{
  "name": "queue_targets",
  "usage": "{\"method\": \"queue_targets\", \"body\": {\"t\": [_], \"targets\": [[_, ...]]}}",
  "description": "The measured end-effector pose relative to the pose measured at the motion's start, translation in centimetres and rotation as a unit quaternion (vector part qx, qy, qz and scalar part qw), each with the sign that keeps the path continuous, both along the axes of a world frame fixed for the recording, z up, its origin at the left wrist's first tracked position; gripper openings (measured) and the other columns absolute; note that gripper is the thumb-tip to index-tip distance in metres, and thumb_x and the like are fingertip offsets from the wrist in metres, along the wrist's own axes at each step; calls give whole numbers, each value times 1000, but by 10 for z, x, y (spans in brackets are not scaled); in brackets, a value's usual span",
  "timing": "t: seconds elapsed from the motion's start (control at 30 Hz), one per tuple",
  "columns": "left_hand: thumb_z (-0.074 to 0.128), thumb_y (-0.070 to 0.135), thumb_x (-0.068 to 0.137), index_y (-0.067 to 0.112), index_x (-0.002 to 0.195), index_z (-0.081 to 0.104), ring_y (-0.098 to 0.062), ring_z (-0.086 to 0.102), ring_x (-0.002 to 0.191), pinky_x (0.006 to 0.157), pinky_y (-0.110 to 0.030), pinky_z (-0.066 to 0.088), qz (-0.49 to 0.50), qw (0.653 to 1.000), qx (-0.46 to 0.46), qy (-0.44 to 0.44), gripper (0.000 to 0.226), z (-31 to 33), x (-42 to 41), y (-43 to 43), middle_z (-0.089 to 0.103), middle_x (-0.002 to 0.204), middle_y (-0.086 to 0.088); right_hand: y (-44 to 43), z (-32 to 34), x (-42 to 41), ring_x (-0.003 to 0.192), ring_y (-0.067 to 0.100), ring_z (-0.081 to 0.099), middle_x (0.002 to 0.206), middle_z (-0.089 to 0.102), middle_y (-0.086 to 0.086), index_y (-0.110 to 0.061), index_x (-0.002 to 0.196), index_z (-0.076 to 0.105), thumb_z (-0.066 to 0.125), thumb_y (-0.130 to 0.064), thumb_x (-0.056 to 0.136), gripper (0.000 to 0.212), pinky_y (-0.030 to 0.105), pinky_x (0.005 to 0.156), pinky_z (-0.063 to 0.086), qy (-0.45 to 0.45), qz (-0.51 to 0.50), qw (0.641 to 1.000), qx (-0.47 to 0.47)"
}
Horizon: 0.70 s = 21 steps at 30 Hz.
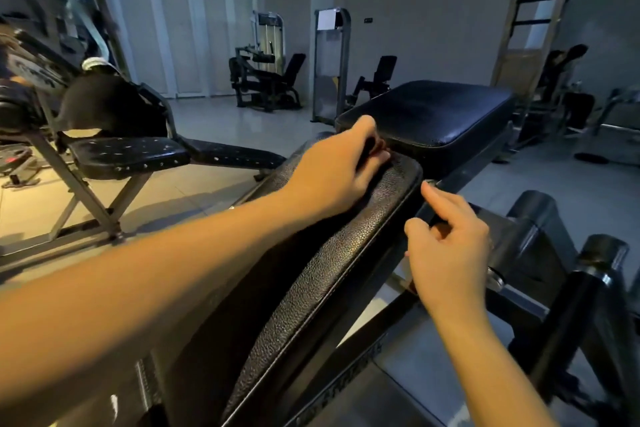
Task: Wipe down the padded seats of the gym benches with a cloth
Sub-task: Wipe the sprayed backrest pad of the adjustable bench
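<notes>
A black textured back pad (346,253) of a gym bench runs from the bottom centre up towards the middle. Beyond it lies the bench's smooth black seat pad (426,111). My left hand (336,173) rests on the far end of the back pad, its fingers curled round a small dark bit that looks like a cloth (370,145), mostly hidden in the hand. My right hand (446,246) is at the pad's right side on the frame bar (446,184). Its forefinger lies straight along the bar, and the thumb and other fingers curl at it.
Another black bench (128,156) stands to the left on the tiled floor (214,121). Padded rollers and black frame tubes (602,253) are close on the right. Weight machines (266,80) line the far wall. A wooden ladder rack (530,31) leans at the back right.
</notes>
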<state>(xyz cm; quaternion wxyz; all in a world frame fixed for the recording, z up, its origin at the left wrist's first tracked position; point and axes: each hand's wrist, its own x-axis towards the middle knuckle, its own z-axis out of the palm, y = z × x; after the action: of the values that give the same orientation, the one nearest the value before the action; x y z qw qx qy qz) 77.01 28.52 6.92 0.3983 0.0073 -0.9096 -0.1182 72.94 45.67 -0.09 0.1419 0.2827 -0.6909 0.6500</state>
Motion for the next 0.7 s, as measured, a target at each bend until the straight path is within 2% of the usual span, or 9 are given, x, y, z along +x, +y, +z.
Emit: {"method": "queue_targets", "body": {"t": [0.07,0.13,0.2,0.27,0.37,0.43,0.57,0.63,0.7], "targets": [[53,35,103,12,106,40,-37,60,87,65,-38,35,115,992,52,-21,26,14,-19,-35,56,88,-5,3,2,2,55,21,53,127,62,-12,-22,143,57,64,-4,89,57,30,56,52,7,7,1000,17],[52,34,104,11,109,40,-41,60,90,67,-39,35,172,982,73,-33,27,23,-29,-48,60,94,-12,6,3,1,54,12,52,128,62,-13,-22,145,55,64,-6,89,59,28,60,49,13,9,999,35],[54,34,103,15,105,38,-32,59,84,67,-36,34,124,990,68,-27,24,20,-21,-26,59,91,-4,9,4,0,53,5,49,126,63,-10,-23,146,54,64,-6,89,60,20,57,46,14,11,999,47],[58,33,101,17,101,40,-17,55,74,63,-34,35,0,999,39,-17,24,7,3,13,56,84,6,10,4,2,51,5,48,125,63,-7,-23,146,54,64,-5,89,61,18,53,45,14,14,999,45],[60,33,99,14,103,48,-16,53,71,59,-33,39,-103,993,-58,-21,23,-9,30,35,59,82,4,7,3,2,50,5,46,127,62,-9,-22,146,54,63,-3,89,61,17,52,45,16,16,999,38],[59,34,100,14,104,50,-21,58,77,62,-35,40,-48,995,-82,-12,22,-5,25,16,63,87,0,9,4,0,50,4,48,129,61,-11,-24,145,54,63,-3,90,60,17,54,47,9,20,999,38],[54,36,103,18,100,35,-38,61,88,65,-37,34,158,986,48,-30,27,8,-7,-45,54,87,-3,13,5,1,52,1,50,130,61,-11,-26,147,52,63,-4,91,61,14,56,47,3,31,998,53],[54,36,103,19,99,33,-35,59,84,66,-37,35,169,983,70,-25,28,9,-10,-46,53,85,-1,13,6,2,53,0,51,129,62,-7,-25,148,51,63,-4,91,62,13,57,47,5,32,998,55],[57,37,102,20,99,36,-24,53,76,66,-35,35,108,992,64,-19,27,3,6,-20,52,80,6,12,6,1,54,0,52,130,62,-4,-24,148,51,63,-5,91,62,13,58,47,7,28,998,56]]}}
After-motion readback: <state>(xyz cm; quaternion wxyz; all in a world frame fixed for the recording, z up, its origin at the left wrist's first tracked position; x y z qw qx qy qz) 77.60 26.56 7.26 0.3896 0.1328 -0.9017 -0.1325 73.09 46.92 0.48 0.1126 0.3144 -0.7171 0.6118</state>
